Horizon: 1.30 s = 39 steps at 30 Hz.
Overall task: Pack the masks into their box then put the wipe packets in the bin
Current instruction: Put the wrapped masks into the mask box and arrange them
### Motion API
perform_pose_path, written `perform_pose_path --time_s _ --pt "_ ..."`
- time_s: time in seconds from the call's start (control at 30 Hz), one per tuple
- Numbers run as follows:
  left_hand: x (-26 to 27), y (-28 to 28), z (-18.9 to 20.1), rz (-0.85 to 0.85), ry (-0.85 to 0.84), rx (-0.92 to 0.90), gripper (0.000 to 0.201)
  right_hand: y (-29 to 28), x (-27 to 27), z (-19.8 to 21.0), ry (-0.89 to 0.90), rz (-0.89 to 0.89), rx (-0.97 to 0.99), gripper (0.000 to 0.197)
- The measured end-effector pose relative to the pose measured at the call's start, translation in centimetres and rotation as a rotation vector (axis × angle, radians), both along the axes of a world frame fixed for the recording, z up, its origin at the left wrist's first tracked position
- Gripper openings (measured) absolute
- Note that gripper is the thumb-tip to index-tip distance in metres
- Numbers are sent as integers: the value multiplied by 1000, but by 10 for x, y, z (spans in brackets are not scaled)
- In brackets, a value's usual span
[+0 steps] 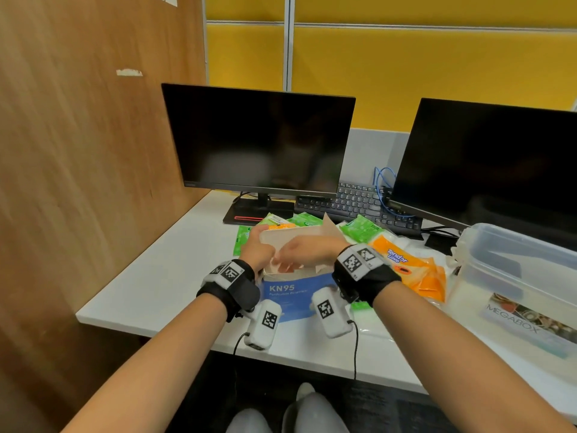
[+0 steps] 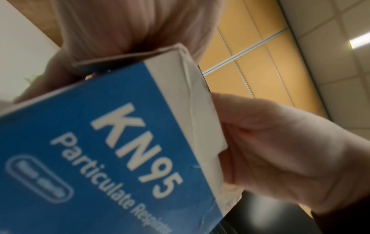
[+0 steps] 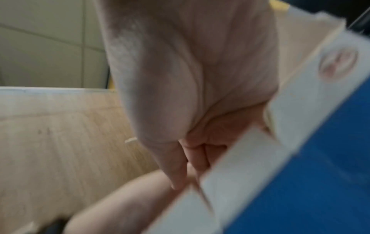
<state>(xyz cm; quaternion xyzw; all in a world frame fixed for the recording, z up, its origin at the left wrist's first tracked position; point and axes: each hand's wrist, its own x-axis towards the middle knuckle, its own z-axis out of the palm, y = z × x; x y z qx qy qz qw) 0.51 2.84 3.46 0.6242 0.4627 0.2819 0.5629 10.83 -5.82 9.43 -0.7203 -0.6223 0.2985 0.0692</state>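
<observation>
Gripping cardboard mask box (image 1: 288, 292) (flaps open) | both hands; left hand (image 1: 257, 250), right hand (image 1: 307, 250)

Both forearms outstretched, left hand (image 1: 256, 246) and right hand (image 1: 307, 249) close together, fingers curled.

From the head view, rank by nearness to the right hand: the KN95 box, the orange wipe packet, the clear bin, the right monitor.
1. KN95 box: right hand is at its open top.
2. Orange wipe packet: just right of the wrist.
3. Clear bin: farther right, at the desk edge.
4. Right monitor: behind the bin, farthest back.
</observation>
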Motion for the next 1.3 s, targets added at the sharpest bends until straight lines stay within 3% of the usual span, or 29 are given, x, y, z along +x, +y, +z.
perform_pose_path --time_s 0.1,0.17,0.2,0.27,0.37,0.5,0.67,0.87,1.03,1.1,1.17,1.3 --pt "5 6 -6 17 45 33 64 -28 34 34 339 -186 336 27" --pt "9 11 -10 14 65 46 62 -47 65 48 380 -332 447 18" --pt "12 13 -14 6 75 57 61 -57 78 49 291 -384 406 13" --pt "19 16 -19 -10 108 78 59 -71 105 40 31 -433 139 10" --pt "31 9 -17 -19 153 115 60 -86 130 0 -301 -417 -301 37" --pt "35 9 -14 0 220 176 59 -105 143 -44 -488 -394 -436 63" --pt "34 13 -16 -57 262 227 59 -124 133 -77 -413 -453 -346 76" --pt "38 8 -14 -21 446 387 56 -119 128 -78 -414 -522 -263 59" --pt "40 9 -14 -27 471 389 56 -120 129 -75 -407 -564 -278 73" --pt "39 10 -15 -28 462 385 56 -118 129 -80 -415 -578 -253 92" --pt "39 10 -15 -31 448 381 56 -116 130 -83 -348 -566 -221 100" --pt "38 12 -16 -39 403 375 56 -108 135 -71 -130 -655 -51 87"
